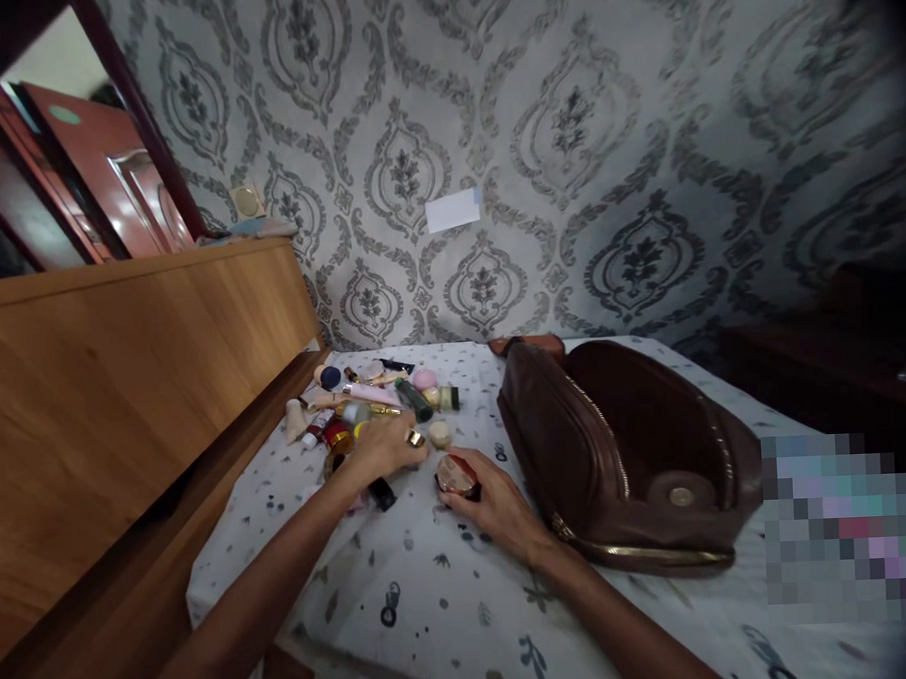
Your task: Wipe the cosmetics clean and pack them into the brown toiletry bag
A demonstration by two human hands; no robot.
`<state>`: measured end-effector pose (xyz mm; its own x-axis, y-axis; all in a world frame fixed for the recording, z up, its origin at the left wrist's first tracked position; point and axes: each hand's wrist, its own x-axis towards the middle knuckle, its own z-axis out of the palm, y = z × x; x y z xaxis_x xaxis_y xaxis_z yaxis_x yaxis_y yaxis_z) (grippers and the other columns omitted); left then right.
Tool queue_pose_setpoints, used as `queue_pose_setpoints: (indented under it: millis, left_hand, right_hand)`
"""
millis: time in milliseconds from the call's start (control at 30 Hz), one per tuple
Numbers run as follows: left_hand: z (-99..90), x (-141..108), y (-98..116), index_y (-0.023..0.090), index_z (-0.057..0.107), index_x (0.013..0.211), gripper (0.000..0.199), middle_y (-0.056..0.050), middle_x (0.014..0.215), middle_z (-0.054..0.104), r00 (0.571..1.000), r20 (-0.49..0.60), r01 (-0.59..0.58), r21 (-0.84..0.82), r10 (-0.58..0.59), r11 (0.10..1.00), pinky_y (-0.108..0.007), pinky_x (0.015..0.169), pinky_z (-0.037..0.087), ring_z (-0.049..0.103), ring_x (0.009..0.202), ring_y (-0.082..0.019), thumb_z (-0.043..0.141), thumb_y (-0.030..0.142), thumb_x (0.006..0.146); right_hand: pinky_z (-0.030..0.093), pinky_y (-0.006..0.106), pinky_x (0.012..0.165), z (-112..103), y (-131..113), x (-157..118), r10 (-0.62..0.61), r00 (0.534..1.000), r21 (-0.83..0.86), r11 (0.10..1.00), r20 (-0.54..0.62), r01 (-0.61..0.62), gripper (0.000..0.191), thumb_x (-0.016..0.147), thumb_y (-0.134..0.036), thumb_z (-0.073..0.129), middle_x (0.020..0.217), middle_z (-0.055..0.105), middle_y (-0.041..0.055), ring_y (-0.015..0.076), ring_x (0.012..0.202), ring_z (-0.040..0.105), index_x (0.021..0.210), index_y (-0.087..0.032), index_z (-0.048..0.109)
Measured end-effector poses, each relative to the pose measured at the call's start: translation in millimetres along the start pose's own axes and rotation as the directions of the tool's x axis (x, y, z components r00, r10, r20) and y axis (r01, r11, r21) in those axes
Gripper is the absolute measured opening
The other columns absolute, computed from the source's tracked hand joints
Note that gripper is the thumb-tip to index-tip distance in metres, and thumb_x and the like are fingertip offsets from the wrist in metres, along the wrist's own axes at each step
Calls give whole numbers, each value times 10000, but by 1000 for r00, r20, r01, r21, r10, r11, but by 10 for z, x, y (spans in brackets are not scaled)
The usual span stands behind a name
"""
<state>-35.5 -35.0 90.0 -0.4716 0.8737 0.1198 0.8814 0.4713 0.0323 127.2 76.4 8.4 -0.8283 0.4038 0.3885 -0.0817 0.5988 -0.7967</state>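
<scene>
My right hand [494, 503] is closed around a small round container [457, 475] with a pale patterned top and a reddish-brown side, held just above the bed sheet. To its left, my left hand [387, 448] is curled over the near edge of a pile of cosmetics, a gold ring on one finger. Its fingertips are hidden, so what they grip cannot be made out. A small cream round jar [440, 435] sits between the hands. Around the left hand lie a dark green bottle [413, 399], a pink tube [371, 393], a red jar [338, 437] and a black item [382, 494].
A large brown leather bag [555, 445] stands unzipped and gaping to the right of my right hand. Patterned white sheet [434, 591] covers the bed. A wooden headboard [146, 363] borders the left side, and papered wall [490, 158] rises behind.
</scene>
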Motion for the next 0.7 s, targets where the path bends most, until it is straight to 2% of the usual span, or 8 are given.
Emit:
queue_pose_setpoints:
  millis: [67, 133, 200, 267, 333, 433, 533, 700]
  left_hand:
    - [13, 62, -66, 251, 622, 1058, 275, -6, 925, 707, 998, -60, 13, -64, -17, 998, -284, 702, 463, 656, 846, -211, 561, 419, 849]
    - [29, 147, -189, 238, 641, 1013, 248, 14, 884, 698, 995, -97, 24, -103, -34, 994, -256, 700, 458, 644, 820, -177, 491, 400, 901]
    - [42, 235, -369, 214, 662, 950, 265, 2, 862, 692, 989, -128, 58, -105, -72, 993, -253, 718, 456, 636, 832, -174, 442, 360, 931]
    - [46, 298, -582, 195, 668, 964, 288, -38, 920, 689, 976, -170, 123, -78, -135, 989, -280, 757, 456, 628, 900, -201, 412, 326, 947]
    - [44, 324, -793, 189, 670, 1005, 274, -83, 1006, 671, 963, -199, 180, -38, -184, 983, -324, 787, 454, 613, 971, -244, 453, 340, 937]
    - [48, 338, -1033, 221, 683, 1031, 262, -90, 1080, 645, 974, -170, 155, 23, -149, 988, -357, 813, 454, 594, 1014, -278, 620, 403, 853]
    - [65, 422, -1130, 253, 680, 1051, 270, -69, 1125, 631, 989, -133, 75, 55, -67, 996, -344, 846, 449, 572, 1056, -265, 695, 377, 811]
    - [27, 691, -1050, 182, 650, 1053, 214, -134, 1181, 586, 975, -216, 51, 46, -40, 998, -360, 848, 446, 538, 1123, -278, 484, 276, 956]
  right_hand:
    - [479, 409, 940, -2, -5, -1, -1, 1000, 6, 1000, -8, 1, 507, 744, -308, 670, 1131, 659, 84, 253, 1058, 618, 1230, -196, 580]
    - [485, 407, 932, -3, -11, -3, 5, 1000, 7, 1000, -9, -5, 496, 745, -304, 672, 1136, 662, 91, 256, 1059, 619, 1220, -188, 587]
    - [486, 405, 930, -6, -15, -3, 8, 1000, 3, 1000, -13, -8, 494, 742, -300, 678, 1148, 660, 101, 260, 1066, 617, 1212, -179, 589]
    - [483, 405, 936, -10, -16, -1, 5, 1000, -2, 1000, -12, -5, 493, 740, -300, 680, 1153, 658, 102, 262, 1074, 614, 1210, -178, 590]
    - [480, 405, 939, -16, -15, 4, -2, 1000, -4, 1000, -10, 2, 487, 742, -303, 679, 1148, 660, 97, 261, 1073, 613, 1206, -181, 593]
    - [482, 395, 931, -19, -18, 12, 1, 1000, -10, 1000, -3, -1, 482, 749, -304, 673, 1146, 660, 94, 257, 1067, 616, 1208, -183, 590]
    - [480, 390, 928, -17, -32, 15, 18, 1000, -20, 1000, 10, -18, 490, 760, -312, 668, 1156, 655, 95, 254, 1069, 614, 1224, -183, 577]
    - [474, 392, 934, -10, -38, 14, 43, 999, -58, 997, 16, -42, 507, 768, -341, 676, 1154, 652, 93, 256, 1071, 611, 1236, -182, 563]
